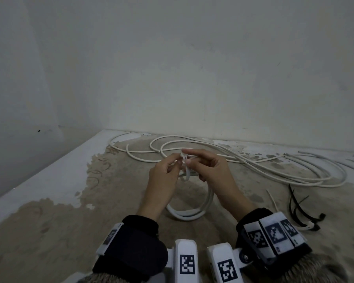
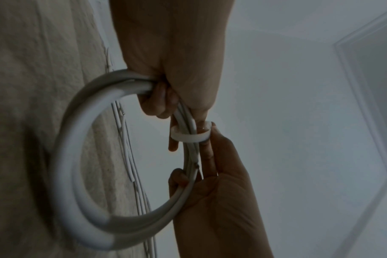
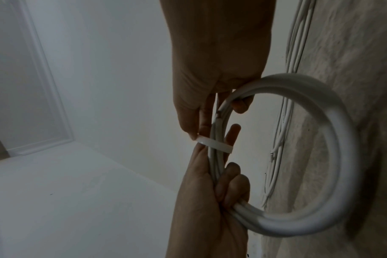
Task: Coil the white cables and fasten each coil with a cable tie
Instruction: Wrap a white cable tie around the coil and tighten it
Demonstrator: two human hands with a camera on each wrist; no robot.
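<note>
Both hands hold the coil (image 1: 189,203) upright above the floor (image 1: 49,211): the left hand (image 1: 164,176) curls round its strands, and the right hand (image 1: 208,170) does too while pinching the white tie (image 2: 189,135) looped loosely around the top. To do this well, I'd keep the strands bunched and draw the tie snug. The loose cables (image 1: 253,164) lie beyond the coil; spare ties (image 1: 300,213) sit to its right.
</note>
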